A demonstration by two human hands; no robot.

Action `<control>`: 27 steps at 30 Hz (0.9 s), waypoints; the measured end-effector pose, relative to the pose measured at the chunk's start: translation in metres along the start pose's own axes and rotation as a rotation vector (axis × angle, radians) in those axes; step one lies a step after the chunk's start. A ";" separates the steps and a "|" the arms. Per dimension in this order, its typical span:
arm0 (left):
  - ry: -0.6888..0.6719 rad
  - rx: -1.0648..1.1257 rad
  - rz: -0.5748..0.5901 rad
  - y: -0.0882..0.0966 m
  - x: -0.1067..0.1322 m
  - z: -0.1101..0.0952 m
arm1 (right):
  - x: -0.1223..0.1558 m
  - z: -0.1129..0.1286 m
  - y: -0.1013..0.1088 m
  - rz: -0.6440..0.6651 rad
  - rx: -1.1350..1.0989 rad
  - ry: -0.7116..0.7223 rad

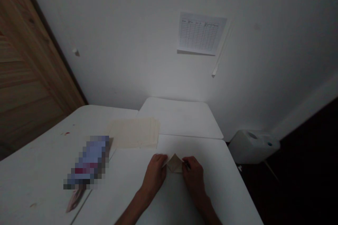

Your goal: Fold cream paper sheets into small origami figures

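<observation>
Folded paper point(174, 163) sits at 12 o'clock from the wrists, on the white counter point(219, 172), held between both hands: left grip point(154, 174) closed on its left corner, right grip point(194, 177) closed on its right side (something small and dark shows at the right fingertips point(186, 164), too small to name). A pixelated object point(88, 161) lies at 10 o'clock, a stack of cream paper sheets point(134, 133) beyond at 11 o'clock, and a printed grid sheet point(202, 33) hangs on the wall point(132, 42) at 12 o'clock.

- Folded cream paper point(174, 164) between left hand point(154, 175) and right hand point(194, 177), on white surface point(211, 179)
- Flat paper stack point(134, 133) behind it
- Blurred rectangular packet point(88, 161) left of both
</observation>
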State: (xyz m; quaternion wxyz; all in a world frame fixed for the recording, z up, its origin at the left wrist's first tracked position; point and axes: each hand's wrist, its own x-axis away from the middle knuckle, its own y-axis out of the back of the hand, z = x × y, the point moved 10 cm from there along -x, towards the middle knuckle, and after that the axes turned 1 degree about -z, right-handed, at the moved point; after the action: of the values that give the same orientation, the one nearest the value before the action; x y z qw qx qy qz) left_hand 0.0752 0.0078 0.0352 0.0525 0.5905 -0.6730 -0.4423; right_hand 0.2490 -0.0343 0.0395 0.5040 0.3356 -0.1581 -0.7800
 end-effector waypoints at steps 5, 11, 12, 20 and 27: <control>-0.070 0.028 0.042 -0.002 -0.002 -0.004 | -0.002 0.006 -0.004 0.070 -0.002 0.041; -0.039 0.023 0.051 -0.006 -0.002 0.005 | -0.011 0.001 -0.010 0.177 0.037 0.000; -0.022 0.006 0.055 -0.006 -0.002 0.006 | -0.012 -0.001 -0.010 0.176 0.039 -0.017; 0.140 -0.226 0.195 -0.014 -0.012 0.005 | -0.011 -0.003 -0.013 0.080 0.001 -0.082; 0.125 -0.251 0.197 -0.015 -0.014 0.001 | -0.009 0.011 -0.017 0.203 0.376 -0.003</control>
State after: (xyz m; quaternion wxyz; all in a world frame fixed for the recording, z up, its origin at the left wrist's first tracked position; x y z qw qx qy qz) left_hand 0.0898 0.0217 0.0314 0.2105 0.5368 -0.6626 -0.4780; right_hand 0.2326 -0.0198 0.0411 0.5084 0.4047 -0.3347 -0.6825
